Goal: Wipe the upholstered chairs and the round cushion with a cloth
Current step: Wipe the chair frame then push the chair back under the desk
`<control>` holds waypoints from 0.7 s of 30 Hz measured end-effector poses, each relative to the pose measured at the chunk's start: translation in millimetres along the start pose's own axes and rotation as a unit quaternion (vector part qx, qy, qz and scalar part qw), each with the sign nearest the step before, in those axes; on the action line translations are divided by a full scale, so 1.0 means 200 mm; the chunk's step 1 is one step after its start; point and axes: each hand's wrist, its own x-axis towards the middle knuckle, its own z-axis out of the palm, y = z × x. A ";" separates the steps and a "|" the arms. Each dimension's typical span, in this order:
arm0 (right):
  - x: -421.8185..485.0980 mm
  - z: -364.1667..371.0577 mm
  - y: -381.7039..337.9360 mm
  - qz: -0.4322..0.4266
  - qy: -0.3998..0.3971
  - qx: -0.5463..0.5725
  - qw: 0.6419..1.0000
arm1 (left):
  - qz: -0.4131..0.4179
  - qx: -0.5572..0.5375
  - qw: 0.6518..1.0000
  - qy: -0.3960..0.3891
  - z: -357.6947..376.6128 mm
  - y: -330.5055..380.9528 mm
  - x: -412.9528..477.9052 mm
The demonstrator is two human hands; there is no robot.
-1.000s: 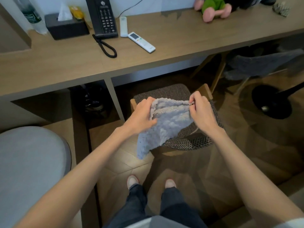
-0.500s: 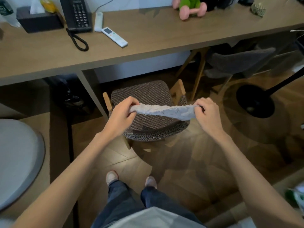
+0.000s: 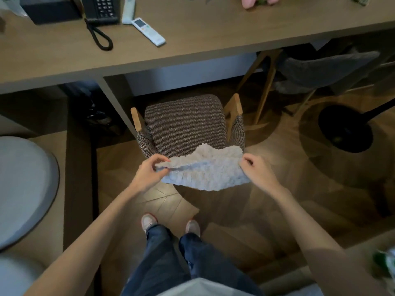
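Note:
A fluffy pale grey cloth (image 3: 203, 169) is stretched between both hands above the back edge of a brown tweed upholstered chair (image 3: 184, 124) with wooden arms. My left hand (image 3: 149, 173) pinches the cloth's left end; my right hand (image 3: 256, 174) grips its right end. The cloth is folded over, with one layer lying on the other. A second, dark grey chair (image 3: 324, 69) stands under the desk to the right. At the left edge lies a round grey cushion (image 3: 23, 189).
A long wooden desk (image 3: 192, 39) spans the top, carrying a black phone (image 3: 100, 7), a white remote (image 3: 148, 32) and a tissue box (image 3: 51, 9). A black round lamp base (image 3: 344, 129) sits on the wood floor at right. My feet (image 3: 171, 224) stand behind the chair.
The cloth went from a taut narrow strip between my hands to a wider folded sheet held lower over the chair's back. The view shifted nearer the chair.

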 end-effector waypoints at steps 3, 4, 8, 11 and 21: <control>0.14 0.02 0.00 -0.008 0.014 -0.022 1.000 | -0.023 -0.015 0.999 0.031 0.04 0.00 0.10; 0.19 0.02 0.00 -0.006 0.018 -0.033 0.999 | -0.036 -0.018 0.998 0.043 0.06 0.00 0.13; 0.34 0.07 0.04 0.036 0.021 -0.049 0.998 | -0.116 -0.022 0.989 0.086 0.13 -0.05 0.27; 0.39 0.13 0.08 0.062 0.032 -0.020 0.997 | -0.195 -0.001 0.976 0.098 0.17 -0.10 0.31; 0.21 0.31 0.17 0.305 0.010 0.287 0.908 | -0.362 -0.203 0.904 0.102 0.22 -0.17 0.22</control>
